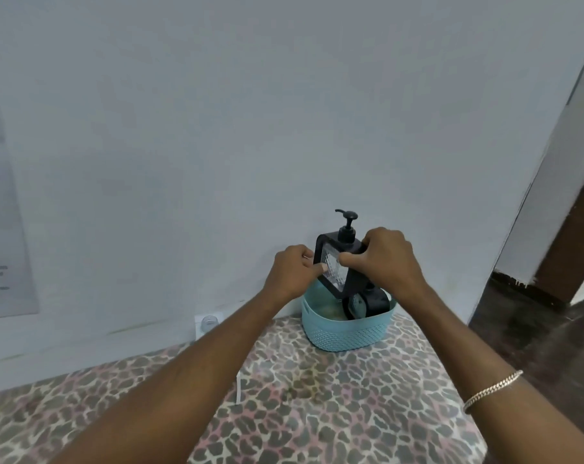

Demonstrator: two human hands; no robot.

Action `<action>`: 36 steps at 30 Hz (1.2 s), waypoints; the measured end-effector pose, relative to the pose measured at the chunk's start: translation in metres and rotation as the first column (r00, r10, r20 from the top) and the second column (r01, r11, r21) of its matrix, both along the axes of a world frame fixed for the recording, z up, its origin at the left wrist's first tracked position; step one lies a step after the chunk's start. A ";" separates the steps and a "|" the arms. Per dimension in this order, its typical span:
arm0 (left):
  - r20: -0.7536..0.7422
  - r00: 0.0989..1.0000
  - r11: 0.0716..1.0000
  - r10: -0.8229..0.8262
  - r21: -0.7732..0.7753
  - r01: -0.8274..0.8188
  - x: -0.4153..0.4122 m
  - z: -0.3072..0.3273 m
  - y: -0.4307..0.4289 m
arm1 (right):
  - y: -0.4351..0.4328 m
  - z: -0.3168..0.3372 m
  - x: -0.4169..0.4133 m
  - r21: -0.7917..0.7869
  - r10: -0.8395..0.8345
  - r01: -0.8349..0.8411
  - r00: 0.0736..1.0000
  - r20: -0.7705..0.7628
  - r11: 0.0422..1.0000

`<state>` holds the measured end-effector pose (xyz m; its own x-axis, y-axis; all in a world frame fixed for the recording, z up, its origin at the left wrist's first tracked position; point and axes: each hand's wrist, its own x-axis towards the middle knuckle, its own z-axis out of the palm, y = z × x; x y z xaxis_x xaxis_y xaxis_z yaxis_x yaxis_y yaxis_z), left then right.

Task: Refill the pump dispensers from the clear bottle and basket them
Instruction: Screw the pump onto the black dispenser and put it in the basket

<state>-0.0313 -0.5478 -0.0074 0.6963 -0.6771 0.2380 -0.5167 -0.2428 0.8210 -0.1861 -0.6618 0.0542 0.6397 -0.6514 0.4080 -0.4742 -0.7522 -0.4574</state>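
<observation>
Lower frame: two bare forearms reach up from the bottom edge over a leopard-print cloth (317, 396) covering the work surface. A gold chain bracelet (491, 390) sits on the right wrist, lower right of frame.

Mid frame, right of centre: a light blue woven-pattern basket (344, 333) stands on the cloth near the wall. Inside it, at its right side, a round black pump dispenser (371, 304) is partly visible, tilted; its top is hidden behind the hands.

Just above the basket opening: a square pump dispenser (334, 267), black frame with a clear textured face, held tilted, lower corner dipping into the basket. Its black pump head (346, 226) points up and left. Left hand (294, 272) grips the dispenser's left edge, thumb pressed on the clear face. Right hand (384, 259) is closed around the upper right corner and side, thumb on the front face.

Left of the basket, at the base of the wall: a small clear cap-like item (208, 321) on something white; detail too small to tell.

Far: pale grey wall (283, 112). A printed paper sheet (2, 229) hangs at the left edge, text blurred. Dark doorway and floor (551, 323) at the right.
</observation>
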 end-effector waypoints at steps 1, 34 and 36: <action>0.015 1.000 1.000 -0.003 0.028 0.002 -0.001 -0.005 -0.002 | 0.000 -0.009 0.002 0.011 -0.009 0.009 1.000 -0.003 1.000; 0.161 0.897 0.758 -0.412 0.607 0.239 -0.015 -0.056 -0.034 | -0.004 -0.128 0.014 -0.120 -0.188 0.178 0.979 -0.080 0.977; 0.146 0.888 0.720 -0.436 0.649 0.246 -0.015 -0.054 -0.034 | -0.002 -0.126 0.013 -0.115 -0.182 0.169 0.977 -0.114 0.979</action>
